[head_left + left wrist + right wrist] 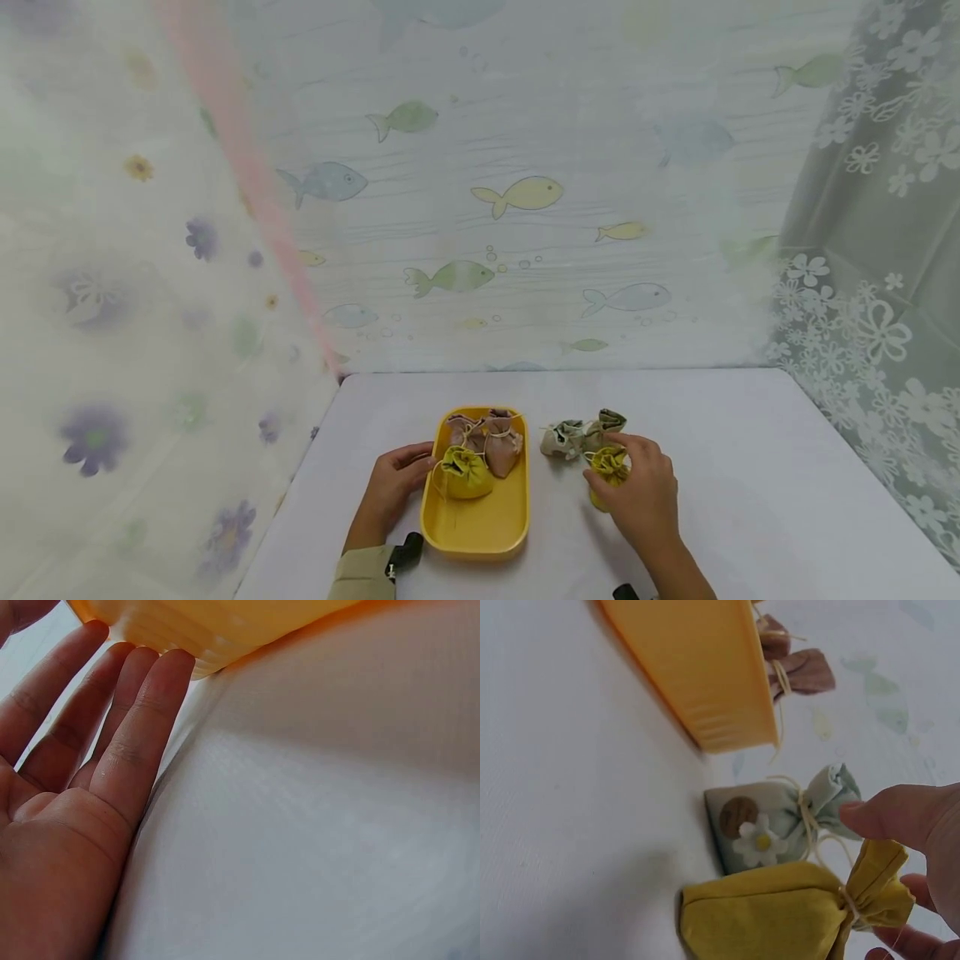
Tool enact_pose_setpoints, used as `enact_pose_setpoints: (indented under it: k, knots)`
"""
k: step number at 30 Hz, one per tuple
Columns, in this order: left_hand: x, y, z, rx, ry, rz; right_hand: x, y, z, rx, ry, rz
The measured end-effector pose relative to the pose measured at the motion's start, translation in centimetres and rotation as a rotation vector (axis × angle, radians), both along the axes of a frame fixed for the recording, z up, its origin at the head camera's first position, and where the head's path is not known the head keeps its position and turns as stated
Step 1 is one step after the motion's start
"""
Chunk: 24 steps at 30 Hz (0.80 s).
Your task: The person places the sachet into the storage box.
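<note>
My left hand is at the left side of a yellow tray, its extended fingertips right at the tray wall in the left wrist view. Inside the tray are a yellow cloth pouch and two brownish-pink pouches, tied with cord. To the right of the tray, my right hand reaches around the gathered neck of another yellow pouch, which stands upright on the table. In the right wrist view the thumb is spread away from that neck, with fingertips behind it.
Behind the yellow pouch stand pale green pouches, one with a white felt flower and a round brown patch. A white cloth covers the table. Fish-printed curtain hangs along the back edge, with more curtains at both sides.
</note>
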State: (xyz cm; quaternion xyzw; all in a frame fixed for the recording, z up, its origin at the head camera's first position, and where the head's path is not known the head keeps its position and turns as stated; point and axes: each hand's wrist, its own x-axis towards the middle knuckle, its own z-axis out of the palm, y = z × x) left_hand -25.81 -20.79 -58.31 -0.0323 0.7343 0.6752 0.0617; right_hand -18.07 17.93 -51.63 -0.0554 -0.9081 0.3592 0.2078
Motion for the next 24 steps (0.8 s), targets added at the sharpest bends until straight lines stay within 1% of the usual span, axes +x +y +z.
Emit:
enact_pose_setpoints:
  k: [6,9,12,15,17,21,24]
  knots:
    - [0.1,0.0,0.1,0.024,0.0,-0.015,-0.4,0.7,-0.7,0.013,-0.134,-0.044]
    - [0.1,0.0,0.1,0.037,-0.003,-0.012,-0.6,0.9,-1.1,0.016,-0.198,-0.056]
    - [0.2,0.0,0.2,0.03,0.004,-0.013,-0.7,1.0,-1.6,0.007,-0.241,-0.064]
    - [0.3,0.0,0.3,0.029,0.003,-0.011,-0.7,1.0,-1.9,0.009,-0.242,-0.076]
    - [0.4,0.0,0.3,0.025,0.003,-0.011,-0.6,1.1,-1.9,0.021,-0.225,-0.085]
    - [0.3,0.0,0.3,0.022,0.004,-0.01,-0.4,1.1,-1.8,0.036,-0.162,-0.096]
    - [0.3,0.0,0.3,0.026,0.0,-0.005,-0.3,1.0,-1.5,0.023,-0.114,-0.101]
